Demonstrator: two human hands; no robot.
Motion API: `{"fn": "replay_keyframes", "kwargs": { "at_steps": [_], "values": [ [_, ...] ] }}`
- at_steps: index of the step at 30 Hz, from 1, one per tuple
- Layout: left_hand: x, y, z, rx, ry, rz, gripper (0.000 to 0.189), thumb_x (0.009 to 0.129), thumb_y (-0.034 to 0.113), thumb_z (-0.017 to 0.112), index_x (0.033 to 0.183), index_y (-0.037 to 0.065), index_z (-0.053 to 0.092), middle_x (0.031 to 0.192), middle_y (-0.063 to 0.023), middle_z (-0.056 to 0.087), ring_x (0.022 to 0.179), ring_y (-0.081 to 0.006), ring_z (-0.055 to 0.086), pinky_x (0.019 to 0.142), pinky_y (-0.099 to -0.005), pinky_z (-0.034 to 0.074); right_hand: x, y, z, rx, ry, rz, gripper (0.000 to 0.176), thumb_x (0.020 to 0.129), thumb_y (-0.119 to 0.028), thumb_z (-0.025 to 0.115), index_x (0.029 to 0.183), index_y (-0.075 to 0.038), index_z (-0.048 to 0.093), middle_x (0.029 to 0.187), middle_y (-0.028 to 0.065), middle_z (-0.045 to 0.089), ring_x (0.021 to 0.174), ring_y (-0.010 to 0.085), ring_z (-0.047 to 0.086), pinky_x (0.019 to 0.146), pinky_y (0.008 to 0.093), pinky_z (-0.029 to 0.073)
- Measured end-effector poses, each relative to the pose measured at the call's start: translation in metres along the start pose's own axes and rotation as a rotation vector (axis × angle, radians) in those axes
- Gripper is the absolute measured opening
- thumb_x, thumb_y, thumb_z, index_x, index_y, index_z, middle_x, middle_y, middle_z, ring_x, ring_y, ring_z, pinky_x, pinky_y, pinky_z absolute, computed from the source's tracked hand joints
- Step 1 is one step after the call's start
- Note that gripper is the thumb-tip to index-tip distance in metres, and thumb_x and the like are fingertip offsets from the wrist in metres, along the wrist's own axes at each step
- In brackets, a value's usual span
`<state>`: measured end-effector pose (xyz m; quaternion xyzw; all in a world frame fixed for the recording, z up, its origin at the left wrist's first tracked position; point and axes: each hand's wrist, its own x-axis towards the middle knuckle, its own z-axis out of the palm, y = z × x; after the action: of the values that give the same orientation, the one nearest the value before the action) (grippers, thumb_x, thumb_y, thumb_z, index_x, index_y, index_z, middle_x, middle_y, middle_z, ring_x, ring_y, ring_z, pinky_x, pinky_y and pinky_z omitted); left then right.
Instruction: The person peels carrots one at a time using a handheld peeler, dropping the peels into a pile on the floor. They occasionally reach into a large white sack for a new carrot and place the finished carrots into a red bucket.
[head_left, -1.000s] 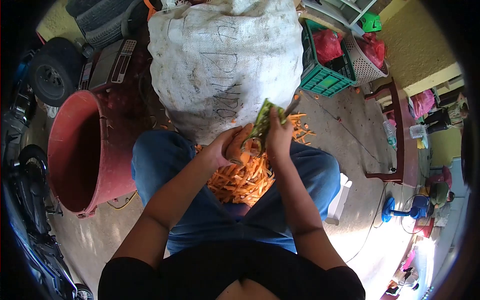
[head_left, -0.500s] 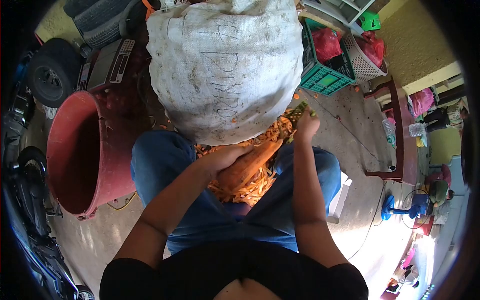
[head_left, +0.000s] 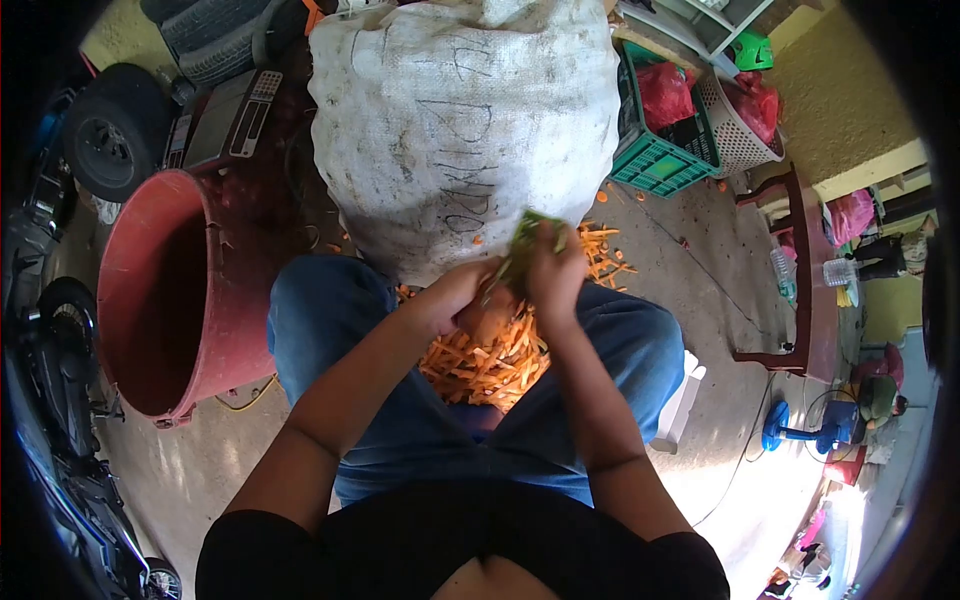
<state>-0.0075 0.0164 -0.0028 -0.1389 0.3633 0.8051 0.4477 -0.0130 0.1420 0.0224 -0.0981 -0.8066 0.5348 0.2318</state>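
My left hand (head_left: pixel 452 296) grips an orange carrot (head_left: pixel 488 322) between my knees; most of the carrot is hidden by both hands. My right hand (head_left: pixel 556 272) holds a green peeler (head_left: pixel 520 243) against the near end of the carrot. A heap of orange carrot peelings (head_left: pixel 488 362) lies on the floor below the hands, between my blue-jeaned legs, with more strips (head_left: pixel 603 247) scattered to the right.
A big white woven sack (head_left: pixel 460 120) stands right in front of my knees. A red tub (head_left: pixel 160 290) is at my left, tyres (head_left: pixel 110 130) and a scale (head_left: pixel 230 115) behind it. A green crate (head_left: pixel 660 150), white basket (head_left: pixel 735 135) and wooden bench (head_left: pixel 805 280) are at right.
My right hand, stretched out at the far tip of the carrot half a second ago, has come back to the near end beside my left hand. The carrot has tilted up and is mostly hidden.
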Motion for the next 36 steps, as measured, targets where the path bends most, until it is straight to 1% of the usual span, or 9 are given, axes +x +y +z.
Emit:
{"fn": "replay_keyframes", "kwargs": {
  "at_steps": [5, 8, 15, 20, 24, 26, 30, 34, 36],
  "values": [
    [-0.015, -0.008, 0.012, 0.224, -0.083, -0.100, 0.034, 0.087, 0.028, 0.033, 0.100, -0.001, 0.044, 0.084, -0.0121, 0.054, 0.070, -0.0189, 0.056, 0.058, -0.0315, 0.047, 0.067, 0.069, -0.048, -0.295, 0.366, 0.151, 0.022, 0.081, -0.016, 0.049, 0.070, 0.003, 0.052, 0.057, 0.0106, 0.053, 0.047, 0.0173, 0.047, 0.045, 0.0306, 0.037],
    [-0.013, 0.004, 0.013, -0.046, -0.158, -0.130, 0.033, 0.085, 0.032, 0.040, 0.099, 0.003, 0.047, 0.080, -0.0073, 0.054, 0.069, -0.0151, 0.056, 0.061, -0.0318, 0.048, 0.062, 0.057, -0.052, 0.052, 0.359, 0.200, 0.024, 0.081, -0.022, 0.050, 0.075, 0.001, 0.056, 0.064, 0.0056, 0.056, 0.054, 0.0100, 0.048, 0.049, 0.0264, 0.039],
    [0.011, -0.001, -0.010, -0.083, -0.115, -0.010, 0.033, 0.086, 0.029, 0.035, 0.098, 0.001, 0.048, 0.081, -0.0110, 0.056, 0.064, -0.0152, 0.056, 0.057, -0.0307, 0.048, -0.006, -0.016, -0.007, -0.015, -0.096, -0.188, 0.022, 0.082, -0.019, 0.048, 0.075, 0.002, 0.051, 0.061, 0.0142, 0.052, 0.051, 0.0186, 0.048, 0.048, 0.0318, 0.039],
    [-0.012, 0.005, 0.013, 0.081, -0.140, -0.047, 0.031, 0.087, 0.026, 0.035, 0.099, 0.000, 0.046, 0.080, -0.0095, 0.056, 0.065, -0.0155, 0.057, 0.058, -0.0276, 0.049, 0.022, 0.018, -0.018, -0.044, 0.045, 0.164, 0.023, 0.081, -0.019, 0.049, 0.073, 0.003, 0.052, 0.057, 0.0146, 0.052, 0.052, 0.0199, 0.050, 0.050, 0.0327, 0.039],
    [-0.018, 0.003, 0.014, 0.154, -0.079, -0.113, 0.036, 0.087, 0.030, 0.034, 0.100, -0.002, 0.045, 0.081, -0.0118, 0.056, 0.067, -0.0193, 0.057, 0.059, -0.0282, 0.048, 0.061, 0.057, -0.047, -0.245, 0.292, 0.105, 0.023, 0.080, -0.017, 0.049, 0.071, 0.004, 0.052, 0.052, 0.0081, 0.049, 0.044, 0.0160, 0.044, 0.044, 0.0307, 0.036],
    [-0.012, 0.007, 0.009, 0.116, -0.051, -0.082, 0.036, 0.087, 0.030, 0.034, 0.100, -0.002, 0.046, 0.082, -0.0116, 0.056, 0.068, -0.0194, 0.057, 0.059, -0.0278, 0.048, 0.064, 0.056, -0.047, 0.250, 0.364, 0.371, 0.024, 0.080, -0.018, 0.050, 0.069, 0.003, 0.052, 0.052, 0.0035, 0.046, 0.044, 0.0123, 0.042, 0.042, 0.0285, 0.034],
    [-0.008, 0.010, 0.017, -0.065, 0.086, -0.094, 0.033, 0.087, 0.028, 0.035, 0.099, -0.001, 0.046, 0.082, -0.0104, 0.056, 0.070, -0.0181, 0.057, 0.061, -0.0282, 0.048, 0.023, -0.003, -0.024, 0.395, 0.098, 0.378, 0.022, 0.081, -0.019, 0.050, 0.077, 0.003, 0.052, 0.057, 0.0049, 0.048, 0.048, 0.0115, 0.042, 0.044, 0.0273, 0.034],
    [0.000, 0.005, 0.000, -0.158, -0.064, 0.044, 0.027, 0.086, 0.022, 0.034, 0.097, 0.001, 0.046, 0.078, -0.0100, 0.056, 0.068, -0.0178, 0.057, 0.059, -0.0311, 0.049, -0.008, -0.003, -0.001, -0.034, -0.100, -0.146, 0.020, 0.082, -0.018, 0.047, 0.076, 0.001, 0.052, 0.061, 0.0144, 0.051, 0.052, 0.0200, 0.047, 0.050, 0.0320, 0.037],
    [0.006, -0.002, 0.006, -0.095, -0.056, 0.070, 0.030, 0.087, 0.026, 0.034, 0.097, 0.002, 0.047, 0.080, -0.0095, 0.056, 0.066, -0.0169, 0.057, 0.056, -0.0296, 0.049, -0.003, -0.001, -0.002, -0.004, -0.114, -0.112, 0.022, 0.082, -0.018, 0.047, 0.075, 0.002, 0.052, 0.062, 0.0174, 0.051, 0.053, 0.0210, 0.049, 0.051, 0.0325, 0.038]
  ]
}}
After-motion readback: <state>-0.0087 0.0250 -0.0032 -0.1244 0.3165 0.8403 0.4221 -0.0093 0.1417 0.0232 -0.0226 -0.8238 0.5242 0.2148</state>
